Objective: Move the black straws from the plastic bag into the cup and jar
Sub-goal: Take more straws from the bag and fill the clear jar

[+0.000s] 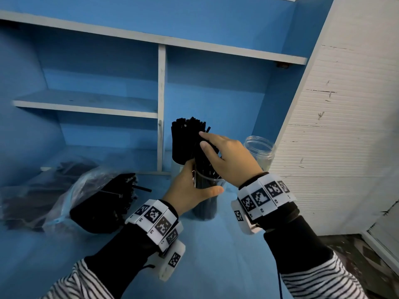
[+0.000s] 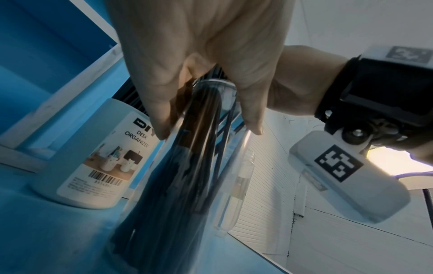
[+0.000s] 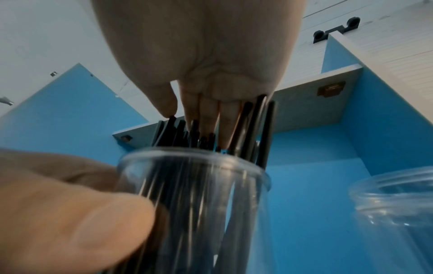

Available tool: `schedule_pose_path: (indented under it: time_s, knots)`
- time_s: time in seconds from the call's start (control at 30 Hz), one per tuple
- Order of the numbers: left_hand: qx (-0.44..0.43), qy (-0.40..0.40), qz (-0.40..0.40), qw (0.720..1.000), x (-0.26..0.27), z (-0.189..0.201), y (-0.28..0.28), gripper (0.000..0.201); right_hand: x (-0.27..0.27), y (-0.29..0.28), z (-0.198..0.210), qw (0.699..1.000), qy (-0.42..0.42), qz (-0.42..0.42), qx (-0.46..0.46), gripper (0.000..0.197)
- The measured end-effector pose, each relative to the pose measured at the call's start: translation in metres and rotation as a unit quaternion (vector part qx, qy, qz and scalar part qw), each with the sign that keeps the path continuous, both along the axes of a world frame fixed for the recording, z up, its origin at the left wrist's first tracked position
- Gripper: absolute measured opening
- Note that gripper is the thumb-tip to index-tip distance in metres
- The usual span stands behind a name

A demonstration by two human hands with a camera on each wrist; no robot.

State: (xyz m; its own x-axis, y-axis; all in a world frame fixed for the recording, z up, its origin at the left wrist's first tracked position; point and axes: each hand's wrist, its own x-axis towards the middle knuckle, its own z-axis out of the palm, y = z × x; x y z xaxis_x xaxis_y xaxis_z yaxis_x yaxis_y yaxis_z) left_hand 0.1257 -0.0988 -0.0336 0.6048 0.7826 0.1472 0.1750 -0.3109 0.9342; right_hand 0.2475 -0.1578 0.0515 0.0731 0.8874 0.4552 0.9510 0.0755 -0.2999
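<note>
Left hand (image 1: pixel 190 188) curls round the clear cup (image 1: pixel 207 201) near its rim, thumb in front. Black straws (image 1: pixel 205 162) stand upright in it, leaning slightly right. Right hand (image 1: pixel 228 158) above, fingers bent around their upper ends. Beside: bag (image 1: pixel 64 190) left, empty jar (image 1: pixel 260 151) right, white organizer (image 2: pixel 93 157) behind, against shelf divider (image 1: pixel 160 108).

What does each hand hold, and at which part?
The left hand grips the clear cup just below its rim. The right hand holds the black straws near their tops.
</note>
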Motion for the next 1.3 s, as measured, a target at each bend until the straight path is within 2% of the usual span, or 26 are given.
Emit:
schedule_pose_path:
  time_s: [0.07,0.13,0.2,0.3,0.37,0.47,0.6,0.7,0.83,0.93,1.1,1.3]
  knots:
    - [0.003,0.005,-0.007,1.000,-0.004,0.002,-0.003,0.105,-0.002,-0.002,0.003,1.000,0.008,0.002,0.017,0.043]
    - [0.004,0.007,-0.005,1.000,-0.014,0.004,-0.005,0.100,-0.006,-0.004,0.008,0.998,0.017,0.010,0.055,0.042]
    - [0.014,0.000,0.022,1.000,-0.029,0.008,-0.006,0.080,-0.014,-0.007,0.012,0.992,0.035,0.034,0.115,0.038]
    - [0.080,-0.014,0.069,0.994,-0.060,0.019,-0.005,0.040,-0.032,-0.008,0.012,0.970,0.064,0.092,0.214,0.024]
    - [0.120,-0.010,0.094,0.988,-0.084,0.031,-0.001,0.029,-0.047,-0.007,0.007,0.961,0.096,0.127,0.227,0.017]
    - [0.179,0.006,0.131,0.975,-0.120,0.045,0.008,0.026,-0.071,-0.001,-0.010,0.954,0.159,0.181,0.179,0.017]
    - [0.214,0.075,0.194,0.954,-0.167,0.049,0.028,0.029,-0.098,0.015,-0.043,0.953,0.201,0.221,0.049,0.019]
    - [0.181,0.162,0.161,0.956,-0.195,0.048,0.039,0.023,-0.116,0.026,-0.059,0.949,0.206,0.235,-0.040,0.017]
    - [0.141,0.204,0.126,0.960,-0.218,0.038,0.043,0.032,-0.141,0.042,-0.070,0.953,0.171,0.235,-0.085,0.014]
    - [0.111,0.187,0.136,0.967,-0.224,0.029,0.046,0.041,-0.159,0.055,-0.073,0.960,0.111,0.223,-0.129,0.023]
    - [0.095,0.136,0.201,0.966,-0.228,0.027,0.044,0.035,-0.181,0.073,-0.083,0.961,0.036,0.192,-0.194,0.044]
    - [0.082,0.070,0.230,0.967,-0.231,0.030,0.034,0.035,-0.190,0.079,-0.093,0.966,0.013,0.203,-0.162,0.052]
